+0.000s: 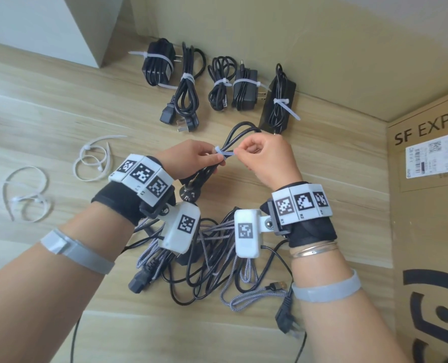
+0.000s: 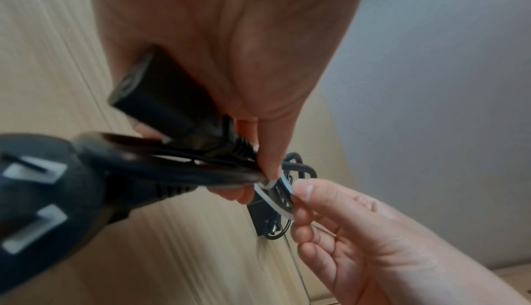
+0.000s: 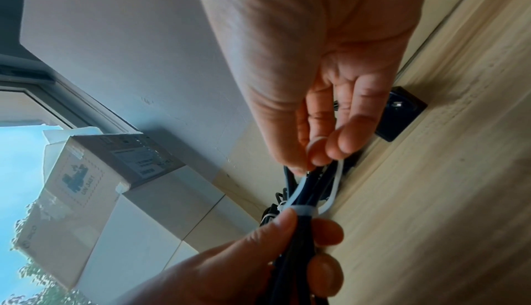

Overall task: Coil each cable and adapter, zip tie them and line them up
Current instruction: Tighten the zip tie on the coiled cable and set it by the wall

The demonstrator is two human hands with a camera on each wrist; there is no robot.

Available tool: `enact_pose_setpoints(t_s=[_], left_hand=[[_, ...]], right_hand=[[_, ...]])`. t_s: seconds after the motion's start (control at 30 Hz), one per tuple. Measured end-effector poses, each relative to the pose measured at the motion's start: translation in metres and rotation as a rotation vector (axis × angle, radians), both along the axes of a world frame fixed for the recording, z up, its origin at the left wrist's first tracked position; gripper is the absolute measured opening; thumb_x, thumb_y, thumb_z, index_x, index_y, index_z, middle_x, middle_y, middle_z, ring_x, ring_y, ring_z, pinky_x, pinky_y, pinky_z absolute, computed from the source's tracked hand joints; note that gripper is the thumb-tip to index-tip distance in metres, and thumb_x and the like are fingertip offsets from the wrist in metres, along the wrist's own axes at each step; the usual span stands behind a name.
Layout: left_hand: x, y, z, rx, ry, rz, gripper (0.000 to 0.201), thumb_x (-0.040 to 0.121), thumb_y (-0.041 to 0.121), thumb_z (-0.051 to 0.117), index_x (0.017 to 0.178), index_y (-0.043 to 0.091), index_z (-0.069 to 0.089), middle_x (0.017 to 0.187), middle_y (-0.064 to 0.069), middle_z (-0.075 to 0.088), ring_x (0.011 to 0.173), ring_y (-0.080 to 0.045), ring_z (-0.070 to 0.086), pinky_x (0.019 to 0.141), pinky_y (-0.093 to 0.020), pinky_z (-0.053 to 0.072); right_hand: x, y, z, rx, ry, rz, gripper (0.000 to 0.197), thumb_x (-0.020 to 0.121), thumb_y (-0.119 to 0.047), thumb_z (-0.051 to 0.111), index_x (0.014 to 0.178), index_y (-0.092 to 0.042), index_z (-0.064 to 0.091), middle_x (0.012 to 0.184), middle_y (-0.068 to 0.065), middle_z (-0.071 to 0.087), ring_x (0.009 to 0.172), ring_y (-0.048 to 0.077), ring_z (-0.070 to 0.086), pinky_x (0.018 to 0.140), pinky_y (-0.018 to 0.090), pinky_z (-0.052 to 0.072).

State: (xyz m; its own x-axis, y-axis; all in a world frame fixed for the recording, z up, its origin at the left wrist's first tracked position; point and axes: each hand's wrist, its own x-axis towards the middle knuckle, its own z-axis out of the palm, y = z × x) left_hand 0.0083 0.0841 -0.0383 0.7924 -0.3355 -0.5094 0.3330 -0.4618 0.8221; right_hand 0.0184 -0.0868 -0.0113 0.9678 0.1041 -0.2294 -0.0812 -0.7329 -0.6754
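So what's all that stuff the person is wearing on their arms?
Each wrist has a black fabric wrap topped by a band of white blocks with black square-pattern markers. A white boxy camera with its own marker hangs under each. Further up sit grey rubbery armbands, and thin silver bangles on the right arm.

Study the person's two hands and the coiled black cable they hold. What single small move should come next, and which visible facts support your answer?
Probably the right hand should pull the zip tie tail further to cinch it. The left hand already grips the coiled black cable, and the right wrist view shows the tie looped slack around the strands, not yet tight.
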Motion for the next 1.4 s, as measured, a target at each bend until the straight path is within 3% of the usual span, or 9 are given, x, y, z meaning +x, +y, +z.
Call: enact_pose_setpoints(t_s=[0.3, 0.4, 0.47, 0.63, 0.77, 0.93, 1.17, 1.33, 1.4], left_hand=[[0.002, -0.001, 0.006, 0.052, -0.025, -0.05, 0.019, 0.095, 0.032, 0.047, 0.088, 0.025, 0.064, 0.083, -0.005, 0.061, 0.068, -0.016, 0.051, 0.066, -0.026, 0.04], [0.003, -0.005, 0.009, 0.106, -0.088, -0.082, 0.019, 0.095, 0.027, 0.048, 0.096, 0.017, 0.064, 0.064, 0.001, 0.052, 0.044, 0.002, 0.046, 0.046, -0.007, 0.031], [0.005, -0.008, 0.009, 0.156, -0.115, -0.108, 0.019, 0.095, 0.026, 0.048, 0.096, 0.016, 0.064, 0.06, 0.009, 0.046, 0.04, 0.003, 0.044, 0.04, -0.007, 0.03], [0.003, -0.005, 0.006, 0.102, -0.056, -0.109, 0.03, 0.099, 0.028, 0.037, 0.092, 0.014, 0.063, 0.092, -0.002, 0.07, 0.061, -0.004, 0.059, 0.057, -0.011, 0.044], [0.005, -0.003, 0.005, 0.013, 0.036, -0.021, 0.035, 0.1, 0.027, 0.035, 0.098, 0.01, 0.065, 0.104, -0.011, 0.07, 0.078, -0.024, 0.062, 0.072, -0.031, 0.049], [0.005, -0.007, 0.008, -0.111, 0.131, 0.192, 0.034, 0.1, 0.021, 0.038, 0.109, -0.003, 0.06, 0.085, -0.013, 0.064, 0.062, -0.019, 0.06, 0.075, -0.035, 0.054], [0.003, -0.018, 0.016, -0.027, 0.039, 0.101, 0.028, 0.099, 0.024, 0.038, 0.094, 0.013, 0.063, 0.095, -0.017, 0.065, 0.092, -0.033, 0.064, 0.087, -0.045, 0.053], [0.008, -0.022, 0.021, 0.248, -0.18, 0.016, 0.034, 0.098, 0.02, 0.039, 0.099, -0.006, 0.061, 0.106, -0.022, 0.057, 0.095, -0.034, 0.057, 0.083, -0.041, 0.05], [0.01, -0.022, 0.024, 0.234, -0.178, 0.003, 0.033, 0.098, 0.017, 0.039, 0.086, -0.007, 0.059, 0.103, -0.019, 0.048, 0.091, -0.033, 0.057, 0.081, -0.043, 0.052]], right_hand=[[-0.001, 0.0, -0.005, 0.029, 0.001, 0.032, 0.014, 0.084, -0.021, 0.067, 0.071, -0.025, 0.064, 0.069, -0.009, 0.06, 0.073, 0.015, 0.062, 0.078, 0.036, 0.053], [-0.002, 0.008, -0.006, 0.008, -0.026, 0.029, 0.013, 0.084, -0.021, 0.066, 0.072, -0.025, 0.064, 0.065, -0.012, 0.057, 0.069, 0.009, 0.057, 0.076, 0.035, 0.052], [-0.004, 0.014, -0.007, -0.001, -0.058, 0.028, 0.013, 0.084, -0.021, 0.066, 0.071, -0.024, 0.064, 0.061, -0.015, 0.054, 0.063, 0.002, 0.051, 0.072, 0.028, 0.05], [-0.009, 0.018, -0.009, 0.01, -0.134, 0.017, 0.009, 0.081, -0.022, 0.069, 0.073, -0.018, 0.068, 0.068, -0.011, 0.059, 0.063, -0.002, 0.05, 0.064, 0.016, 0.041], [-0.01, 0.011, -0.013, 0.035, -0.187, -0.12, 0.019, 0.08, -0.028, 0.07, 0.083, -0.019, 0.054, 0.09, -0.006, 0.054, 0.074, 0.015, 0.059, 0.069, 0.023, 0.041], [-0.012, 0.009, -0.014, 0.032, 0.419, 0.041, 0.046, 0.081, -0.061, 0.054, 0.086, -0.016, 0.063, 0.079, -0.001, 0.07, 0.065, 0.013, 0.067, 0.068, 0.031, 0.056], [-0.01, 0.011, -0.016, 0.073, 0.488, 0.108, 0.035, 0.088, -0.05, 0.054, 0.085, -0.017, 0.064, 0.068, 0.0, 0.066, 0.055, 0.012, 0.06, 0.063, 0.025, 0.044], [-0.014, 0.008, -0.016, 0.118, 0.453, 0.071, 0.033, 0.094, -0.037, 0.05, 0.067, -0.02, 0.056, 0.057, 0.004, 0.058, 0.049, 0.012, 0.054, 0.058, 0.024, 0.041], [-0.016, 0.003, -0.018, 0.117, 0.396, -0.001, 0.031, 0.094, -0.032, 0.051, 0.065, -0.023, 0.056, 0.055, 0.004, 0.056, 0.046, 0.012, 0.051, 0.056, 0.024, 0.041]])
